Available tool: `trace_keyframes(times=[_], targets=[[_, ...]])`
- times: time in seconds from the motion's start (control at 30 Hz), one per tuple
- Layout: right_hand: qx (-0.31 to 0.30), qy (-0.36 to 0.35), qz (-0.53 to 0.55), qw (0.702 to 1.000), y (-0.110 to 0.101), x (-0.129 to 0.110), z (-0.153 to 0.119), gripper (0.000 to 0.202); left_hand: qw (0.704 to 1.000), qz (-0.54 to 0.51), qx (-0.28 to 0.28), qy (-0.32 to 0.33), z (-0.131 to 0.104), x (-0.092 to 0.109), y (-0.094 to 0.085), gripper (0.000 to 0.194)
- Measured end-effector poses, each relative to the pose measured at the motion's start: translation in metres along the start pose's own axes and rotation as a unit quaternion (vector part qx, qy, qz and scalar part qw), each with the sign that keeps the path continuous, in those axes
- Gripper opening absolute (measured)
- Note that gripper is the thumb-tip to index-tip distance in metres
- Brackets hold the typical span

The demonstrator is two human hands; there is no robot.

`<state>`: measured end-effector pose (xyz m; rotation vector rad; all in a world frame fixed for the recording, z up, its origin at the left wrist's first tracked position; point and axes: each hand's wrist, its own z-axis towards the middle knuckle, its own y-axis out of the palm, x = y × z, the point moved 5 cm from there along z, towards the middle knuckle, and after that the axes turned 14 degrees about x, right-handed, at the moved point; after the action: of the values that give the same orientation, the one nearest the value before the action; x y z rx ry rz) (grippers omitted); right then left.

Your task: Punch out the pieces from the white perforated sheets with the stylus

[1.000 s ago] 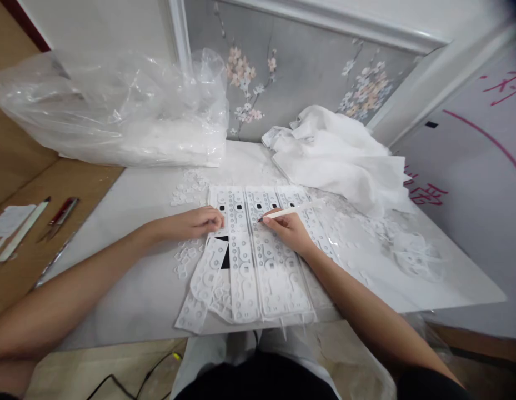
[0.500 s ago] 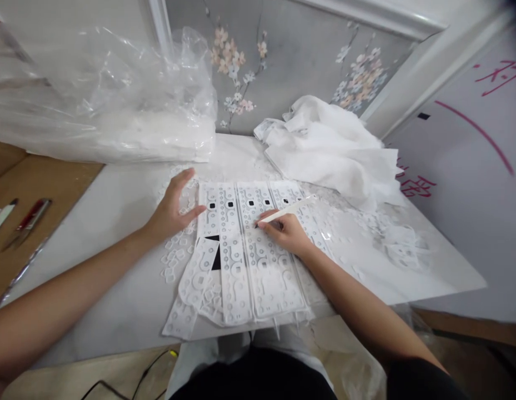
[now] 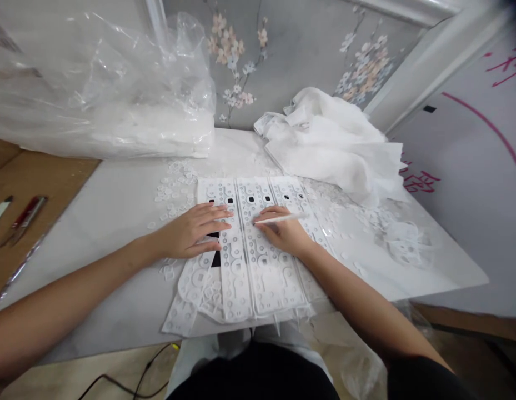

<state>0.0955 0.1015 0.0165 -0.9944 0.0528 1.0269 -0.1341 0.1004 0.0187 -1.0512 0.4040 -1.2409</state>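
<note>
On the white table lies a white die-cut sheet (image 3: 264, 278), marked into strips with round and square outlines and a row of small black squares near its top. My left hand (image 3: 195, 230) rests flat across the sheet's left side, fingers spread and pointing right, holding nothing. A slim white pen-like tool (image 3: 282, 218) is in my right hand (image 3: 286, 233), its dark tip at the sheet's middle. Below my left hand, a loose strip (image 3: 197, 276) is folded over at the lower left, beside a black patch (image 3: 216, 258) showing through.
Small clear cut-out pieces (image 3: 174, 180) are scattered left of the sheet, and more scraps (image 3: 407, 241) lie to the right. A clear plastic bag (image 3: 149, 105) and crumpled white sheets (image 3: 328, 144) stand at the back. A red-handled cutter (image 3: 26, 216) lies on cardboard at left.
My left hand has come down and right, from beside the sheet's upper left edge onto the sheet. In my right hand, the tool is tilted lower, its tip staying near the same spot.
</note>
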Motion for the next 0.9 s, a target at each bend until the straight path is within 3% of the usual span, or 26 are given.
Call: trace_keyframes(times=[0.13, 0.23, 0.37, 0.6, 0.77, 0.9], targets=[[-0.053, -0.128, -0.108, 0.984, 0.000, -0.020, -0.002, 0.020, 0.999, 0.009, -0.050, 0.016, 0.000, 0.011, 0.006, 0.050], [-0.046, -0.175, -0.140, 0.974, -0.002, -0.028, -0.002, 0.022, 0.996, 0.025, -0.082, 0.026, -0.001, 0.020, 0.013, 0.054], [-0.037, -0.190, -0.162, 0.968, 0.000, -0.029, -0.002, 0.019, 0.993, 0.039, -0.108, 0.024, -0.002, 0.030, 0.021, 0.060], [-0.031, -0.192, -0.163, 0.967, 0.002, -0.030, -0.003, 0.018, 0.993, 0.049, -0.107, 0.016, -0.002, 0.035, 0.027, 0.066], [-0.013, -0.136, -0.189, 0.972, 0.006, -0.020, -0.002, 0.021, 0.994, 0.045, -0.101, 0.024, -0.001, 0.036, 0.027, 0.067], [0.027, 0.011, -0.130, 0.991, 0.002, 0.004, 0.003, 0.023, 0.992, 0.042, -0.115, 0.025, -0.002, 0.037, 0.026, 0.066]])
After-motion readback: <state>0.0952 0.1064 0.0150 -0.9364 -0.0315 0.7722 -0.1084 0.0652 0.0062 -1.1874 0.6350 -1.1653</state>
